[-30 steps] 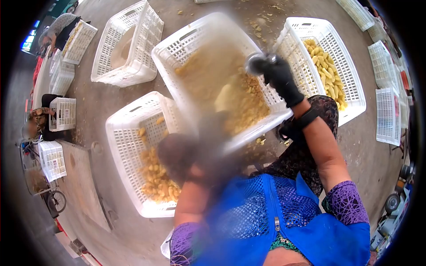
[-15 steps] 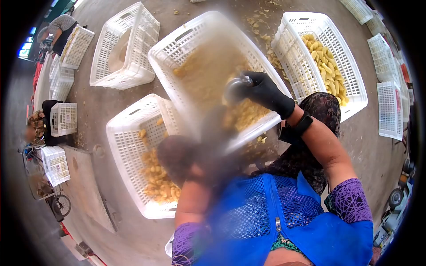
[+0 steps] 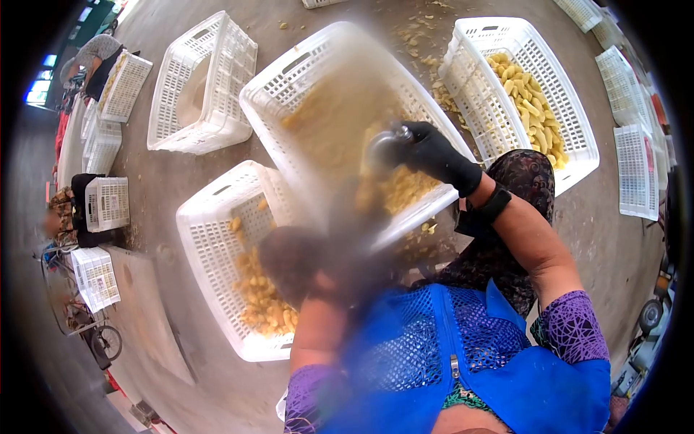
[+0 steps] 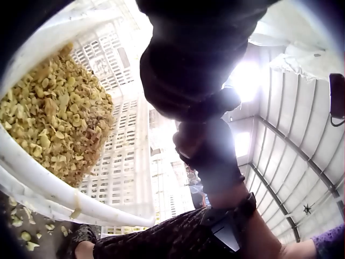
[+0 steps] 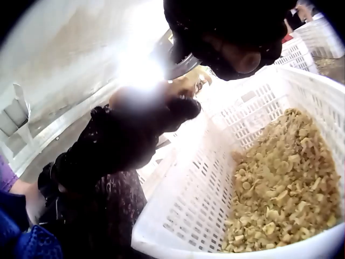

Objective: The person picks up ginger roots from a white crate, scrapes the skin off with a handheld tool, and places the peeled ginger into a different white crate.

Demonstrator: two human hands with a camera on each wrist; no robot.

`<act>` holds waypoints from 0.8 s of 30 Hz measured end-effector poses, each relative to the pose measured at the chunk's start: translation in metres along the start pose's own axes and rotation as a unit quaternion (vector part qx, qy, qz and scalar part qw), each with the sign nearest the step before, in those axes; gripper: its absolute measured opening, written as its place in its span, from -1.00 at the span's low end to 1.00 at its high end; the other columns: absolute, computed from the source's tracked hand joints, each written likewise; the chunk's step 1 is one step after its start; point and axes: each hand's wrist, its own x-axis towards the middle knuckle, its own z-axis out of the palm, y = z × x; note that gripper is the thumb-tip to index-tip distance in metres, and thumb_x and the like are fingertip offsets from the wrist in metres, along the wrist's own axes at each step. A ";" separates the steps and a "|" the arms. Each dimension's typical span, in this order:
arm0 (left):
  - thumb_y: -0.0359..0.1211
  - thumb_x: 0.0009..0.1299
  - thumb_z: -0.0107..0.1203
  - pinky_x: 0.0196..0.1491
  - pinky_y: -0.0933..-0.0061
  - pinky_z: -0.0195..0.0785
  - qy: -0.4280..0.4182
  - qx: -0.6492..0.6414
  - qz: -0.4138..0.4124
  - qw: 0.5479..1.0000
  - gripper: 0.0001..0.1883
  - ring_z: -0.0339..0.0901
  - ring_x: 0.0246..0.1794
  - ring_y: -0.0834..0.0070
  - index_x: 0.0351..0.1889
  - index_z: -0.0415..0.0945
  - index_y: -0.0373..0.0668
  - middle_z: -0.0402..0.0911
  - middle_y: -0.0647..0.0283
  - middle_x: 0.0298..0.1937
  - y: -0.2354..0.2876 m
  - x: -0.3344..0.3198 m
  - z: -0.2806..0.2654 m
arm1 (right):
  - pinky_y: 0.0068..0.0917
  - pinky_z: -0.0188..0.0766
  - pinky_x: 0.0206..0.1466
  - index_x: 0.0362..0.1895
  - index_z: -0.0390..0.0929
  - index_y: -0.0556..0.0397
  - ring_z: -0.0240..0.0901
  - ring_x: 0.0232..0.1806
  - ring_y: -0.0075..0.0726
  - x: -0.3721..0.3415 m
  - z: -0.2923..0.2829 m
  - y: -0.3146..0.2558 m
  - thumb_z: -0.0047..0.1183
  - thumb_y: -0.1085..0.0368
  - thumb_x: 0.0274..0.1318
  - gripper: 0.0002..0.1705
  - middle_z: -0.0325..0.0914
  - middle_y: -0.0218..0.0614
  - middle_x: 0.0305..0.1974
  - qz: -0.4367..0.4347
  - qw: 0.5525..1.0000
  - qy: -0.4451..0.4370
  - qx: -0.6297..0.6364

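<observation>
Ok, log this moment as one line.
right hand: grips metal tool | left hand: holds pale piece | middle plastic crate: yellow chips | right-side plastic crate: longer yellow pieces

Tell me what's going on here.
A person in a blue vest is working over a large white crate that holds a heap of yellowish chips and scraps. Their gloved right hand grips a shiny metal tool, and their gloved left hand holds a pale piece close to it. The crate to the right holds whole-looking yellow pieces. Whether the tool is touching the piece is too blurred to tell.
</observation>
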 end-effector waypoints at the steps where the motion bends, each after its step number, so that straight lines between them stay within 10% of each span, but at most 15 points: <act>1: -0.27 0.56 -0.21 -0.01 0.45 0.34 0.001 -0.056 -0.034 0.998 -0.70 0.43 -0.07 0.49 0.08 0.39 -0.25 0.48 0.25 -0.06 0.002 0.000 0.001 | -0.64 0.38 -0.44 -0.14 0.60 0.06 0.43 -0.47 -0.67 -0.001 -0.001 -0.004 0.22 0.24 0.15 -0.77 0.54 -0.54 -0.46 0.052 0.998 -0.021 0.036; 7: -0.35 0.53 -0.17 0.01 0.45 0.35 0.029 0.131 0.084 0.987 -0.72 0.43 -0.05 0.49 0.11 0.38 -0.24 0.49 0.23 -0.04 0.005 -0.010 0.003 | -0.56 0.44 -0.34 -0.19 0.61 0.12 0.47 -0.39 -0.58 0.011 -0.007 0.007 0.18 0.29 0.17 -0.81 0.58 -0.55 -0.40 -0.102 0.948 0.102 -0.285; 12: -0.36 0.51 -0.12 0.01 0.45 0.35 0.070 0.158 0.075 0.982 -0.72 0.44 -0.06 0.49 0.11 0.38 -0.25 0.49 0.22 -0.05 -0.007 -0.010 0.000 | -0.64 0.38 -0.39 -0.19 0.63 0.05 0.42 -0.39 -0.70 0.007 -0.009 0.017 0.19 0.29 0.17 -0.85 0.60 -0.57 -0.36 -0.115 0.986 0.056 -0.104; 14: -0.35 0.51 -0.11 0.00 0.45 0.36 0.030 -0.117 0.010 0.993 -0.72 0.46 -0.08 0.48 0.12 0.37 -0.24 0.49 0.22 -0.05 -0.005 -0.006 0.005 | -0.67 0.35 -0.40 -0.18 0.63 0.02 0.41 -0.39 -0.74 0.004 -0.009 0.018 0.19 0.29 0.17 -0.85 0.59 -0.57 -0.36 -0.110 0.988 0.036 -0.098; 16: -0.35 0.52 -0.14 0.00 0.46 0.36 0.016 -0.178 -0.016 0.984 -0.71 0.46 -0.08 0.49 0.13 0.36 -0.24 0.49 0.22 -0.05 -0.008 -0.001 0.006 | -0.74 0.30 -0.42 -0.15 0.61 -0.02 0.38 -0.39 -0.80 0.005 -0.005 0.031 0.19 0.28 0.18 -0.83 0.58 -0.59 -0.36 -0.089 0.994 0.006 0.061; 18: -0.34 0.53 -0.16 0.00 0.46 0.37 0.006 -0.236 -0.043 0.971 -0.70 0.46 -0.08 0.49 0.14 0.35 -0.24 0.49 0.22 -0.04 0.004 -0.003 0.011 | -0.70 0.36 -0.36 -0.13 0.59 0.02 0.41 -0.36 -0.76 0.006 -0.002 0.019 0.16 0.30 0.20 -0.83 0.56 -0.59 -0.36 -0.093 0.994 -0.019 -0.045; 20: -0.32 0.57 -0.26 0.03 0.47 0.36 0.037 0.241 0.105 0.964 -0.68 0.45 -0.05 0.51 0.17 0.33 -0.24 0.48 0.23 -0.01 0.029 -0.013 0.022 | -0.63 0.43 -0.29 -0.15 0.58 0.06 0.44 -0.34 -0.70 0.009 0.006 0.028 0.14 0.33 0.21 -0.86 0.55 -0.57 -0.38 -0.096 0.995 -0.005 -0.008; 21: -0.32 0.57 -0.26 0.03 0.47 0.36 0.040 0.248 0.124 0.960 -0.68 0.45 -0.05 0.51 0.18 0.33 -0.24 0.48 0.23 -0.01 0.027 -0.013 0.020 | -0.56 0.48 -0.25 -0.17 0.58 0.11 0.48 -0.31 -0.63 0.012 0.007 0.032 0.13 0.35 0.22 -0.87 0.58 -0.51 -0.36 -0.103 0.994 0.003 0.017; 24: -0.31 0.57 -0.26 0.03 0.47 0.36 0.003 -0.088 0.022 0.996 -0.67 0.45 -0.04 0.51 0.18 0.33 -0.25 0.48 0.23 0.00 0.004 -0.007 0.006 | -0.56 0.49 -0.26 -0.17 0.59 0.12 0.49 -0.32 -0.62 0.017 -0.012 0.018 0.14 0.35 0.21 -0.86 0.60 -0.46 -0.34 -0.057 0.981 0.080 -0.170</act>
